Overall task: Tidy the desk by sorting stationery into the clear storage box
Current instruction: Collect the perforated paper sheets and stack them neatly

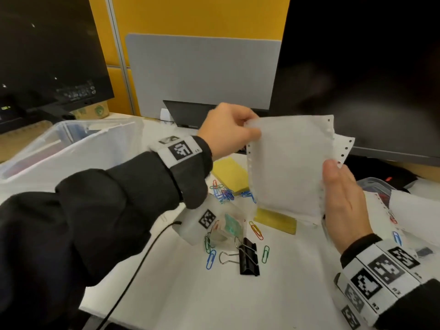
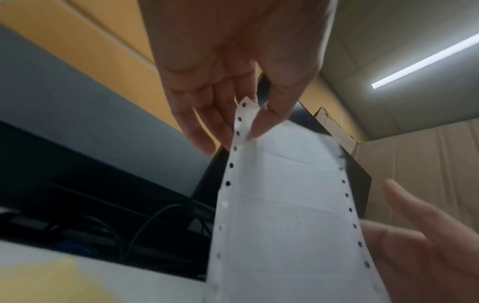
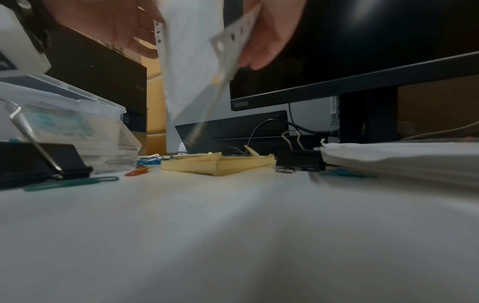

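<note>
A few white sheets of paper [image 1: 288,163] with punched side strips hang upright above the desk. My left hand [image 1: 250,132] pinches their top left corner between thumb and fingers, as the left wrist view shows [image 2: 249,127]. My right hand [image 1: 333,170] holds the right edge lower down, thumb in front and fingers behind [image 3: 202,55]. The big clear storage box [image 1: 78,148] stands open at the left, beyond my left forearm. On the desk below lie two yellow sticky-note pads [image 1: 229,175] [image 1: 275,221], a black binder clip [image 1: 248,256] and several coloured paper clips [image 1: 223,194].
A small clear case [image 1: 228,228] sits under my left wrist. More white paper [image 1: 416,210] and a small clear container [image 1: 373,186] lie at the right. A second binder clip [image 3: 300,162] sits by that stack. Dark monitors [image 1: 357,79] stand behind, and a black cable [image 1: 142,253] runs off the front edge.
</note>
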`<state>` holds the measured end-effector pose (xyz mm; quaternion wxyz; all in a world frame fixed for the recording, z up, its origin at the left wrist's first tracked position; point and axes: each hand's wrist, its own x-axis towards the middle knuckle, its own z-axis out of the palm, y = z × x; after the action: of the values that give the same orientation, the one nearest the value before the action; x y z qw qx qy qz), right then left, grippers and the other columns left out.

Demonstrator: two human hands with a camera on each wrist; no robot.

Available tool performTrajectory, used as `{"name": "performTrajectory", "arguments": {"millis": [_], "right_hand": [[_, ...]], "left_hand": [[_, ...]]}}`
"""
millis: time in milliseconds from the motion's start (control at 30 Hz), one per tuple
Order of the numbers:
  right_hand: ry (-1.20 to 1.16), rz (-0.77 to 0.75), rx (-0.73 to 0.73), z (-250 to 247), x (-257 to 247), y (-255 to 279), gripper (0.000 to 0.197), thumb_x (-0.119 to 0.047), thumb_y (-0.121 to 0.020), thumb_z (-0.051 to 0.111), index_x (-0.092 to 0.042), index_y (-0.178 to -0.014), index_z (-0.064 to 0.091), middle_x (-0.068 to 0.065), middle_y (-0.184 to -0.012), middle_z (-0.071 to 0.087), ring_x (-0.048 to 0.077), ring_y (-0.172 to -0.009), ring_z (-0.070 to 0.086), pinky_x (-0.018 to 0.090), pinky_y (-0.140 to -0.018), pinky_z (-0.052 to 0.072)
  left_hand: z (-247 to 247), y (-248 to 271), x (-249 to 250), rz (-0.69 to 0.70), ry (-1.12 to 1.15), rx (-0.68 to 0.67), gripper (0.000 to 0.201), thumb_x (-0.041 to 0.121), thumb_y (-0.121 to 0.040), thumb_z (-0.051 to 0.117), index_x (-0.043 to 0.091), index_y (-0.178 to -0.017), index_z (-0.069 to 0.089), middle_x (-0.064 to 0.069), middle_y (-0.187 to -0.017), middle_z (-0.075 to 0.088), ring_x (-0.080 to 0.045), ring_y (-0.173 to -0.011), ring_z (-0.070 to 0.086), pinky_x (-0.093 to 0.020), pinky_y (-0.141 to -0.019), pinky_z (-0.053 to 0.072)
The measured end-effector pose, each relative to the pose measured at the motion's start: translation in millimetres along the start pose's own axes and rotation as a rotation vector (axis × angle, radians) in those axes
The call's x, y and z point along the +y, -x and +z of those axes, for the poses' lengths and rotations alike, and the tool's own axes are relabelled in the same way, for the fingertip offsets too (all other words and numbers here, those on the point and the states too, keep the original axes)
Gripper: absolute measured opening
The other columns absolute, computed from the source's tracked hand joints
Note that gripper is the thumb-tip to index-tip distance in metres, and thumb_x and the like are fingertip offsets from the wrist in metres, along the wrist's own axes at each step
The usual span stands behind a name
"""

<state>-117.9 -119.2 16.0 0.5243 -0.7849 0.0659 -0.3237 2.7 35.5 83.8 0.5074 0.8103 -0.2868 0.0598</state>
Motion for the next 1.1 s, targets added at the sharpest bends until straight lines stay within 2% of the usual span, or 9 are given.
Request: {"name": "performTrajectory", "arguments": {"millis": [100,200,300,400,567,700,833,967,1100], "right_hand": [[0.157,-0.051,-0.04,-1,4,-1,0.027,-0.024,-0.087,0.058,-0.023,-0.114,0.059,-0.004,-0.109,0.052,0.003,-0.093,0.052,0.025,-0.088,0.044],[0.267,-0.056,0.023,-3,9,-4,0.039,-0.008,-0.088,0.055,-0.008,-0.127,0.051,0.004,-0.117,0.053,0.01,-0.1,0.049,0.028,-0.09,0.043],[0.26,-0.008,0.041,-3,10,-5,0.048,-0.01,-0.089,0.054,-0.011,-0.136,0.043,0.005,-0.132,0.05,0.019,-0.118,0.049,0.041,-0.101,0.044],[0.247,0.017,0.039,-2,10,-5,0.056,-0.01,-0.09,0.052,-0.018,-0.142,0.032,0.003,-0.142,0.043,0.02,-0.128,0.044,0.045,-0.106,0.04],[0.164,0.031,0.011,-5,3,-4,0.07,-0.003,-0.092,0.047,-0.031,-0.146,0.014,-0.01,-0.144,0.035,0.003,-0.123,0.034,0.027,-0.101,0.031],[0.197,-0.031,-0.014,-5,7,-4,0.06,0.0,-0.092,0.044,-0.033,-0.14,0.029,-0.018,-0.129,0.034,0.001,-0.117,0.035,0.02,-0.098,0.034],[0.245,-0.062,0.008,-6,12,-6,0.043,0.0,-0.092,0.042,-0.022,-0.128,0.049,-0.012,-0.119,0.042,0.001,-0.112,0.037,-0.003,-0.08,0.025],[0.251,-0.047,0.014,-6,11,-5,0.042,-0.001,-0.093,0.041,-0.021,-0.129,0.049,-0.01,-0.12,0.041,0.001,-0.11,0.036,-0.004,-0.078,0.025],[0.243,-0.047,0.01,-5,8,-4,0.042,0.0,-0.093,0.041,-0.02,-0.13,0.049,0.001,-0.133,0.045,0.003,-0.11,0.036,0.015,-0.091,0.03]], "left_hand": [[9,3,-7,-0.001,-0.112,-0.044,0.02,0.012,-0.079,0.066,0.014,-0.098,0.069,-0.002,-0.077,0.066,-0.012,-0.068,0.06,-0.027,-0.077,0.055],[-4,-1,-22,-0.03,-0.303,0.003,0.023,0.018,-0.085,0.063,0.012,-0.108,0.064,-0.003,-0.091,0.07,-0.012,-0.083,0.062,-0.017,-0.079,0.046],[-21,-4,-54,-0.247,-0.641,-0.054,0.033,0.016,-0.09,0.054,0.006,-0.122,0.054,-0.012,-0.12,0.062,-0.026,-0.113,0.057,-0.027,-0.091,0.042],[-31,3,-86,-0.54,-0.88,-0.21,0.037,0.018,-0.094,0.048,0.0,-0.127,0.048,-0.018,-0.131,0.053,-0.032,-0.12,0.051,-0.033,-0.091,0.042],[-39,13,-114,-0.696,-1.071,-0.487,0.04,0.016,-0.089,0.056,0.004,-0.127,0.054,-0.015,-0.123,0.057,-0.029,-0.113,0.057,-0.03,-0.094,0.043],[-33,14,-117,-0.736,-1.01,-0.387,0.051,0.036,-0.094,0.049,0.002,-0.131,0.046,-0.015,-0.135,0.051,-0.031,-0.123,0.051,-0.031,-0.099,0.04],[-31,15,-125,-0.777,-0.918,-0.275,0.097,0.07,-0.069,0.059,0.007,-0.136,0.032,-0.014,-0.132,0.05,-0.03,-0.116,0.052,-0.036,-0.095,0.043],[-31,22,-128,-0.775,-0.83,-0.27,0.102,0.069,-0.058,0.07,0.01,-0.134,0.036,-0.011,-0.131,0.051,-0.027,-0.114,0.052,-0.035,-0.092,0.044],[-26,22,-126,-0.697,-0.798,-0.294,0.085,0.062,-0.062,0.072,0.006,-0.123,0.051,-0.013,-0.123,0.057,-0.027,-0.104,0.054,-0.031,-0.087,0.044]]}}
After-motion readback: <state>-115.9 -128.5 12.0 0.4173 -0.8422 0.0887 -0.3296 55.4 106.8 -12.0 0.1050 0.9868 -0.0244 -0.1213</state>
